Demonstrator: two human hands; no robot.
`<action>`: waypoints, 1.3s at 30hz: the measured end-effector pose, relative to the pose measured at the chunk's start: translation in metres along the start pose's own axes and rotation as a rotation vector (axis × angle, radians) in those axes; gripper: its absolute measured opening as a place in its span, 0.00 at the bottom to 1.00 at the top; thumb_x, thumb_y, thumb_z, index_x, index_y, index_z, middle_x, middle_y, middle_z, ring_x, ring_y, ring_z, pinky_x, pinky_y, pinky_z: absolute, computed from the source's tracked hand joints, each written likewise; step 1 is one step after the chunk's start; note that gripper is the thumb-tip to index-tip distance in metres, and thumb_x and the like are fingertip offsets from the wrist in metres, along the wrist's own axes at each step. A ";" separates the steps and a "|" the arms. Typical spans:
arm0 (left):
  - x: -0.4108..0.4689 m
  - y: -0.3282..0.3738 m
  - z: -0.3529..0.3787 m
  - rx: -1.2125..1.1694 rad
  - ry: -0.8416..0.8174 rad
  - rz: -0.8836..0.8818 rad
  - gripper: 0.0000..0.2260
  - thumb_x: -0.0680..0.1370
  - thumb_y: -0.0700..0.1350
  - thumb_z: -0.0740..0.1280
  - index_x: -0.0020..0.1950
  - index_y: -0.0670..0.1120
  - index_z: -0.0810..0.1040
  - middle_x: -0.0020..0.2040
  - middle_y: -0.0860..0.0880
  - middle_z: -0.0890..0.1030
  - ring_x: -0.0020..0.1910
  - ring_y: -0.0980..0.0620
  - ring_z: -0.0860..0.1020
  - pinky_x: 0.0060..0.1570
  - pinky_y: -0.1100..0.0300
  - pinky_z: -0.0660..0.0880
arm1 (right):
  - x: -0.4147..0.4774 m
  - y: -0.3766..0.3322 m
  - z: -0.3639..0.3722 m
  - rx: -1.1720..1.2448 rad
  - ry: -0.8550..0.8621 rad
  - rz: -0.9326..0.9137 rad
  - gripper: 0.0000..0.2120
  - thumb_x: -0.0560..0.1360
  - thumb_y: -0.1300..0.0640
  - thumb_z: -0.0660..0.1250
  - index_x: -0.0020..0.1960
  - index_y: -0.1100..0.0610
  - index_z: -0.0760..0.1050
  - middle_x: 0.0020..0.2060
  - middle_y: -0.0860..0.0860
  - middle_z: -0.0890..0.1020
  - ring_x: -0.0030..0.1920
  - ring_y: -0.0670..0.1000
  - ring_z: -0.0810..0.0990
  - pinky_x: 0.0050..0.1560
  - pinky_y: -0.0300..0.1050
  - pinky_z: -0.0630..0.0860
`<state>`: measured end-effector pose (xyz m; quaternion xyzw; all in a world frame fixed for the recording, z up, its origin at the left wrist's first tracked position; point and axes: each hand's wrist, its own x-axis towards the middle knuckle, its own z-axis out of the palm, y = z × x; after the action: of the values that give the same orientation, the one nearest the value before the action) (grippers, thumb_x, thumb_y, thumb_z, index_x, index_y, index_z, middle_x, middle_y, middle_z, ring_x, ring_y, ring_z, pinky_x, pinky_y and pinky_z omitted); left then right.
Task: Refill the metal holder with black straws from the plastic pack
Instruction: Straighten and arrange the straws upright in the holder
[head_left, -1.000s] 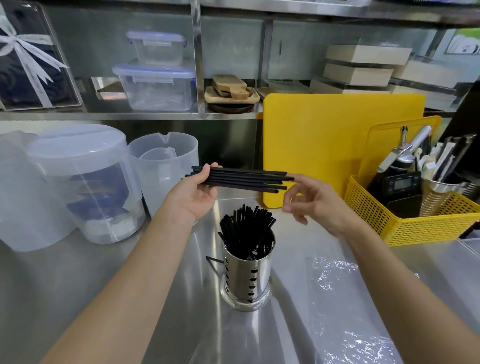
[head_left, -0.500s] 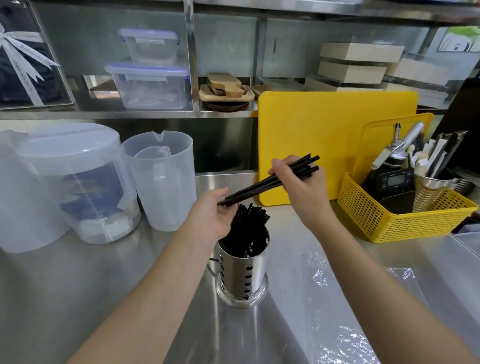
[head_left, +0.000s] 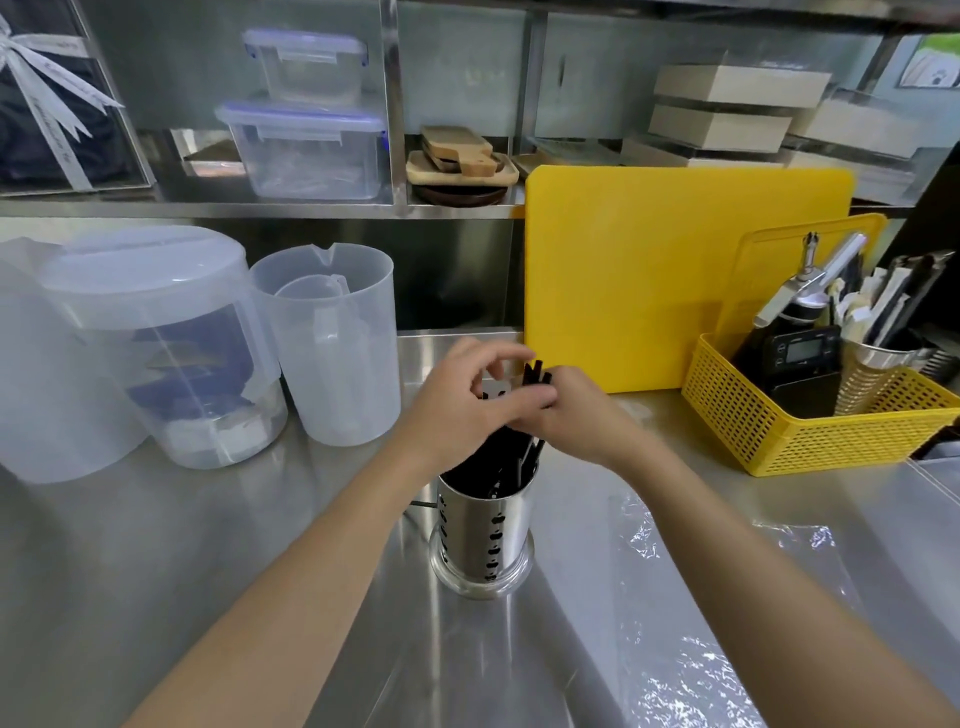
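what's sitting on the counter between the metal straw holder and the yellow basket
In the head view, only crinkled clear plastic pack lies on the steel counter between metal holder and yellow basket.

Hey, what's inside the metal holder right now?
Black straws stand packed in the metal holder. Both hands, left and right, cover their upper parts; a few tips show above. The bottom is hidden.

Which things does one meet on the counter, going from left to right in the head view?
Lidded plastic container → clear measuring jug → metal holder with black straws → yellow cutting board → yellow basket.
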<state>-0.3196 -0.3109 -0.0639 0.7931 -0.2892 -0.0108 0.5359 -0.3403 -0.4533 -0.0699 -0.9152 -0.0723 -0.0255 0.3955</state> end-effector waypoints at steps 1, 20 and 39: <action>-0.001 -0.003 0.001 0.066 -0.045 -0.008 0.14 0.69 0.53 0.72 0.54 0.55 0.78 0.46 0.52 0.74 0.40 0.55 0.72 0.44 0.65 0.70 | 0.000 0.001 0.002 -0.047 -0.035 -0.013 0.05 0.71 0.59 0.67 0.38 0.59 0.73 0.30 0.51 0.75 0.33 0.49 0.72 0.33 0.42 0.69; -0.009 0.004 0.005 0.537 0.122 0.082 0.10 0.76 0.53 0.63 0.53 0.50 0.76 0.48 0.52 0.78 0.45 0.52 0.75 0.46 0.54 0.75 | -0.035 0.024 -0.022 0.002 0.169 -0.017 0.14 0.69 0.48 0.71 0.51 0.53 0.76 0.35 0.47 0.75 0.31 0.45 0.68 0.32 0.34 0.65; -0.089 -0.044 0.187 0.505 -0.446 -0.220 0.16 0.77 0.52 0.62 0.61 0.46 0.72 0.58 0.46 0.74 0.57 0.46 0.74 0.54 0.58 0.68 | -0.242 0.207 -0.040 -0.201 0.419 0.847 0.13 0.73 0.56 0.67 0.54 0.63 0.76 0.53 0.60 0.78 0.52 0.59 0.76 0.46 0.42 0.67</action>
<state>-0.4351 -0.4154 -0.2068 0.9051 -0.3055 -0.1695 0.2423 -0.5471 -0.6497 -0.2172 -0.8731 0.3906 -0.0529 0.2869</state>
